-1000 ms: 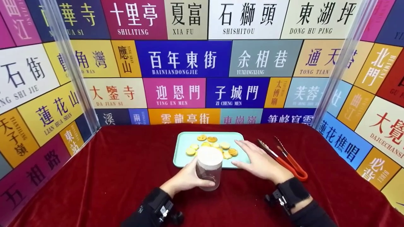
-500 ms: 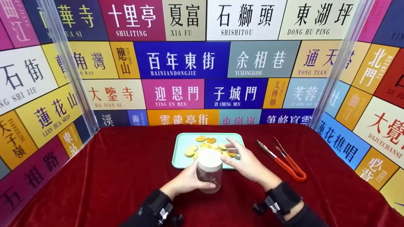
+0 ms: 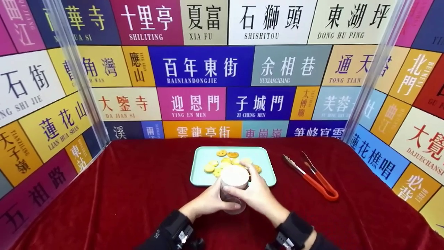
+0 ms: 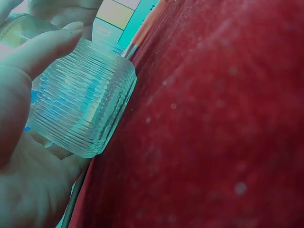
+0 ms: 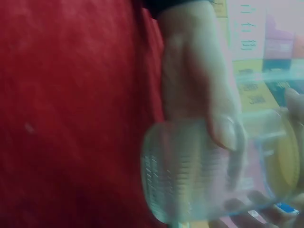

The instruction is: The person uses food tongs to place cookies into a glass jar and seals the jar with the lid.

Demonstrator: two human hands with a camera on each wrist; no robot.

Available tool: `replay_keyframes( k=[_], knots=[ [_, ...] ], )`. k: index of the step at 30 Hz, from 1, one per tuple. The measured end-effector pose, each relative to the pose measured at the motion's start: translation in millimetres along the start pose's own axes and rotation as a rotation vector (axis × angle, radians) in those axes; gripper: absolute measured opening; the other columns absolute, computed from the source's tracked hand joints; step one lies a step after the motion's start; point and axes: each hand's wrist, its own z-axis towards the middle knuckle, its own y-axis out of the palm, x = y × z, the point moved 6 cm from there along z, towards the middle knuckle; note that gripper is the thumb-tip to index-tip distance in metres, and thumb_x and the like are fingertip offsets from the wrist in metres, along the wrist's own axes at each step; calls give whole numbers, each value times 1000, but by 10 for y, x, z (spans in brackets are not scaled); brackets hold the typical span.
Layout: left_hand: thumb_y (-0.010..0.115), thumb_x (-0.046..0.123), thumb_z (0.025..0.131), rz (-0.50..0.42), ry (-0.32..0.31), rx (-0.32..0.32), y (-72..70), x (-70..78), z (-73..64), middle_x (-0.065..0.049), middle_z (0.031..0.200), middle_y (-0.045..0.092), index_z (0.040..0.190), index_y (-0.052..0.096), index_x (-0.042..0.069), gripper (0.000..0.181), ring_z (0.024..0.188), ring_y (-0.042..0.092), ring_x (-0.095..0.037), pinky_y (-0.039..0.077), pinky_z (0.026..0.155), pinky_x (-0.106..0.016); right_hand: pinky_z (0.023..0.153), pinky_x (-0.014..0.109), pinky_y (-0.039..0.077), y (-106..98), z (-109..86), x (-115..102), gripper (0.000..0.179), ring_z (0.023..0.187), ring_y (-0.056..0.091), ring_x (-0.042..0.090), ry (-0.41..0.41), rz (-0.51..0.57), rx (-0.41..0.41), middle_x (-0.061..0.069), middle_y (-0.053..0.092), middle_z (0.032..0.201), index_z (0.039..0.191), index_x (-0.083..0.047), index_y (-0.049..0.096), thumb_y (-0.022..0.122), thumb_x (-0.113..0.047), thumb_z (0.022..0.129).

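Note:
My left hand (image 3: 204,202) wraps round the body of a clear jar (image 3: 234,209) with a white lid (image 3: 235,175). Fine ribs run round the lower part of the jar (image 4: 88,102) in the left wrist view. From the other side, my right hand (image 3: 259,194) grips the lid, its thumb on the near edge and its fingers on the far side. The right wrist view is blurred but shows the jar (image 5: 190,166) with the left thumb along its wall and right fingertips at the lid end. No contents show inside the jar.
Behind the jar lies a mint-green tray (image 3: 198,180) with several round yellow biscuits (image 3: 222,153). Metal tongs with red handles (image 3: 324,187) rest to its right on the dark red cloth (image 3: 138,194). Sign-covered panels (image 3: 201,66) stand around the table.
My right hand has come left from beside the tray and taken hold of the jar's lid. The left hand keeps its grip on the jar, which has shifted slightly right.

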Motion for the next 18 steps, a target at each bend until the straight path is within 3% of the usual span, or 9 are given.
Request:
replay_keyframes(
  k=[7, 18],
  knots=[
    [92, 7, 82, -37, 56, -10, 32, 43, 21, 0, 146, 57, 156, 36, 14, 93, 132, 58, -17, 44, 116, -33, 106, 50, 48, 39, -40, 15, 80, 122, 63, 26, -4, 48, 45, 9, 67, 135, 144, -13, 56, 95, -41, 79],
    [91, 9, 84, -21, 33, 11, 15, 12, 14, 1, 144, 60, 155, 40, 15, 88, 131, 60, -16, 45, 115, -31, 104, 49, 49, 58, -48, 19, 82, 121, 63, 27, 5, 57, 56, 11, 67, 134, 144, -8, 56, 95, -40, 79]
  ],
)
